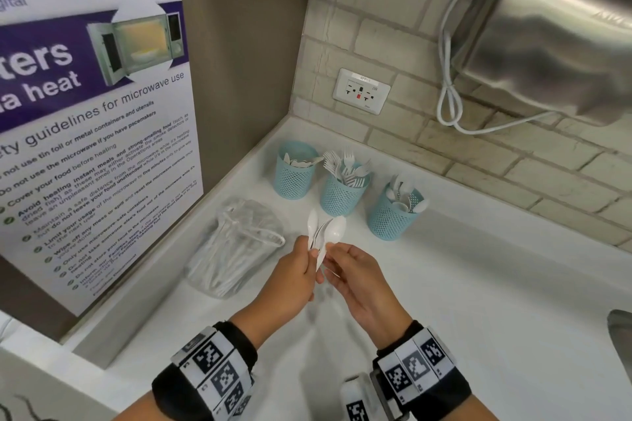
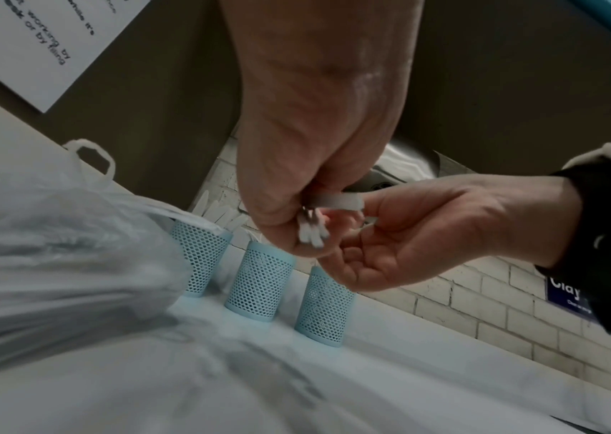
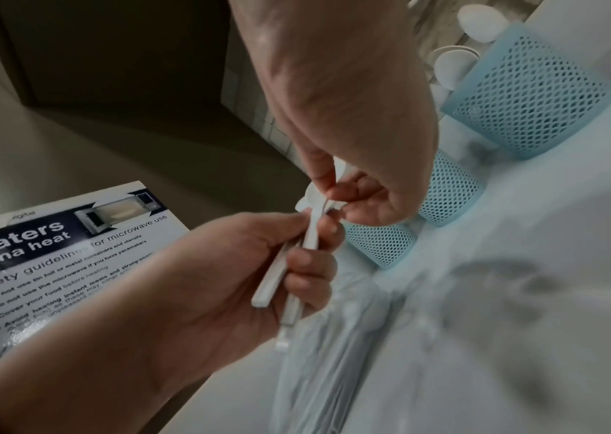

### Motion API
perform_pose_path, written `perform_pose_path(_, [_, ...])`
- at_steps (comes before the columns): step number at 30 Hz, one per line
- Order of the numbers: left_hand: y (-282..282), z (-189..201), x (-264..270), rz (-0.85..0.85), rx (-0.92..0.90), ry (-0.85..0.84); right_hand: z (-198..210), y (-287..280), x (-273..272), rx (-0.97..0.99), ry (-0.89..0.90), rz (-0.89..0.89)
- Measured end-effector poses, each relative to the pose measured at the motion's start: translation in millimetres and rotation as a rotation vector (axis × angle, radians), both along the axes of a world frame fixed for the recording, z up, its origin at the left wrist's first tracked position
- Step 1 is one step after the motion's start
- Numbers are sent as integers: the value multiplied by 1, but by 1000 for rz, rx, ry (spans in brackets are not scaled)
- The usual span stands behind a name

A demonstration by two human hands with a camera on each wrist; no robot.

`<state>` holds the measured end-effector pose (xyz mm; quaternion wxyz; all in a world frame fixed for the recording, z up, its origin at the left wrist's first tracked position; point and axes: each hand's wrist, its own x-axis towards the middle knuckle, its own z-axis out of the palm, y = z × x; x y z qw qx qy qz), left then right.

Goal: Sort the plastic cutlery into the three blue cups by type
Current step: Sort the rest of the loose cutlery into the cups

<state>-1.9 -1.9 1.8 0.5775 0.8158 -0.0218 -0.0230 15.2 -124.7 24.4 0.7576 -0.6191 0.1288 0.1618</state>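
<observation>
The left hand (image 1: pixel 297 269) grips a bundle of white plastic spoons (image 1: pixel 319 232), handles down, bowls toward twelve o'clock. The right hand (image 1: pixel 352 272) pinches one spoon; the pale-blue mesh spoon cup (image 1: pixel 393 215) stands at one o'clock, nearer the right.

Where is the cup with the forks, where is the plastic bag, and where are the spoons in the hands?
Cup with the forks (image 1: pixel 342 196), head view, on its mesh wall.
Plastic bag (image 1: pixel 236 249), head view, on its crumpled middle.
Spoons (image 1: pixel 337 228), head view, on one spoon's bowl.
</observation>
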Motion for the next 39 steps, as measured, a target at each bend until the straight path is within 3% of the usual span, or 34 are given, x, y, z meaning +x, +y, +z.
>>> perform_pose_path(2, [1, -3, 2, 7, 66, -48, 0, 0, -1, -19, 16, 9])
perform_pose_path(7, [-2, 2, -1, -75, 9, -33, 6, 2, -3, 87, -37, 98])
perform_pose_path(12, [-5, 6, -6, -120, 349, -29, 2, 3, 1, -21, 1, 3])
perform_pose_path(16, [-8, 6, -5, -180, 675, 9, 5, 7, 4, 90, 89, 30])
perform_pose_path(18, [-6, 4, -6, -201, 744, -3, 8, 5, 6, 130, 115, 58])
perform_pose_path(24, [0, 0, -10, -193, 740, -100, 4, 2, 4, -75, 17, 240])
perform_pose_path(30, [-4, -5, -10, -173, 804, -170, 8, 0, 9, -18, -20, 136])
perform_pose_path(34, [-11, -9, -14, -119, 676, -261, 9, -2, 14, -4, -47, 12])
perform_pose_path(36, [-10, -7, -14, -81, 599, -221, 10, -4, 12, -63, -58, 95])
perform_pose_path(39, [-8, -7, -9, -65, 337, -107, 13, -9, 8, -70, -82, 262])
